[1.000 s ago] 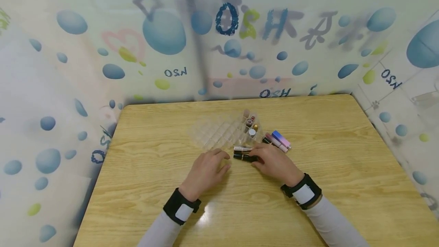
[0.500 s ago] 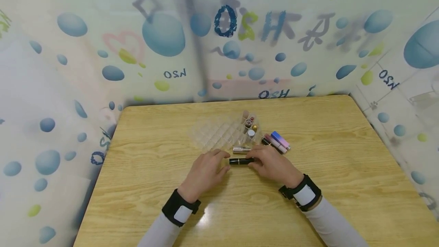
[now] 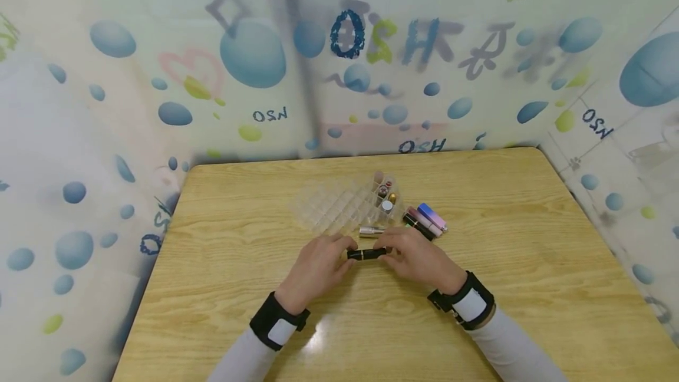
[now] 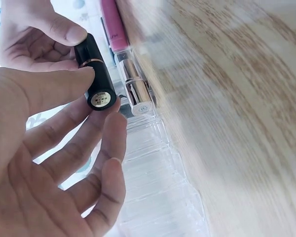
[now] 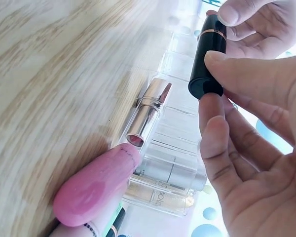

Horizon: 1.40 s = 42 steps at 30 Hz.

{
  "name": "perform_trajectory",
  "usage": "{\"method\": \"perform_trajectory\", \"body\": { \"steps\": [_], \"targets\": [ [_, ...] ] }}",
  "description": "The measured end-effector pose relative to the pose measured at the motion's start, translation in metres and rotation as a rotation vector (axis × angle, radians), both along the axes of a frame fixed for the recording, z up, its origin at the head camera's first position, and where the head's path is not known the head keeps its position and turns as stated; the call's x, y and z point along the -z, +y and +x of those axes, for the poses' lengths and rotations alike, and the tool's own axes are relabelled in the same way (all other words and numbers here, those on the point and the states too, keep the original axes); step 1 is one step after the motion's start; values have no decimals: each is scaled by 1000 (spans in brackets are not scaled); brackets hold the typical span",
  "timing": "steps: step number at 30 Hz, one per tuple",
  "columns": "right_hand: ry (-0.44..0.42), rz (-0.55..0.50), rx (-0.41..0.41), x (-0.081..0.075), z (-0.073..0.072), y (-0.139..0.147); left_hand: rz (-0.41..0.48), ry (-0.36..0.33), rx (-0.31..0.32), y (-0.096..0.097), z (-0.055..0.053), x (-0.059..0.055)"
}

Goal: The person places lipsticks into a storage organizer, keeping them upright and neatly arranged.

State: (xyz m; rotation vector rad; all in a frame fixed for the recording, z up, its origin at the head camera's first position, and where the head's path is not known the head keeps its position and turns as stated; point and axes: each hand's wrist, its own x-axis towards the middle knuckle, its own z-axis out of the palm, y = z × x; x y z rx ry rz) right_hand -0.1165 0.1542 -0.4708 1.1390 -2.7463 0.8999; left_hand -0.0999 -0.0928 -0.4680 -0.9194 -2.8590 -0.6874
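A black lipstick tube (image 3: 366, 254) with a thin gold band lies level between my two hands, over the table's middle. My left hand (image 3: 316, 263) pinches its left end between thumb and fingers; a round label (image 4: 100, 99) shows on that end in the left wrist view. The right hand (image 3: 422, 257) pinches the other end, thumb (image 5: 224, 61) on top of the tube. Just beyond my hands, a shiny metallic lipstick (image 3: 371, 231) lies in front of the clear divided organizer (image 3: 331, 208), partly hidden by the right hand in the head view.
Several cosmetics stand in the organizer's right-hand compartments, among them a white-capped one (image 3: 387, 206). Right of it lie a black tube (image 3: 419, 226), a pink tube (image 5: 98, 185) and a blue-purple tube (image 3: 432, 217). A patterned wall sheet (image 3: 254, 105) rises behind the wooden table (image 3: 239, 323).
The right hand has brought the black lipstick tube toward me and left, away from the metallic lipstick. The left hand, earlier apart from it, now pinches its left end.
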Motion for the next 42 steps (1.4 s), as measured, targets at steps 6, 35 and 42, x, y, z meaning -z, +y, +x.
{"method": "perform_trajectory", "body": {
  "steps": [6,35,42],
  "targets": [
    [-8,-4,-11,-2,1,0,23,-12,-2,-2,2,0],
    [19,-221,10,-21,-8,6,90,-59,-37,-1,-3,-8],
    [53,-265,7,-24,-8,5,102,-60,-28,0,-4,-9]
  ]
}}
